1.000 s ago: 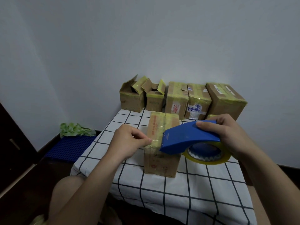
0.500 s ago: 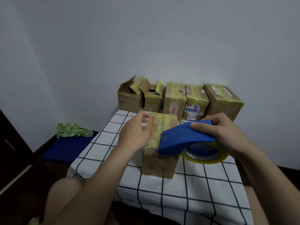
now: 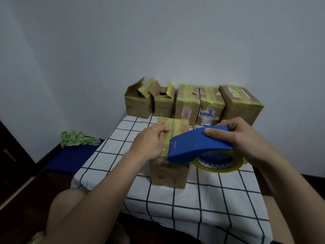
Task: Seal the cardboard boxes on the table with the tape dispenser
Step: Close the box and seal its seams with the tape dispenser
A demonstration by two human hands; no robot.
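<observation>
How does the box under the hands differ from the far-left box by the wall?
The near box has its flaps shut with tape along the top; the far-left box stands with flaps open. The left hand rests on the near box; no hand touches the far-left box. Both are brown cardboard with yellowish tape.

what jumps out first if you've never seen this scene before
The bright blue tape dispenser catches the eye first, gripped by the right hand at the near right top edge of the front box on the checked tablecloth. The left hand rests on that box's taped top. Along the wall behind stands a row of boxes; the leftmost box and its neighbour have open flaps.
</observation>
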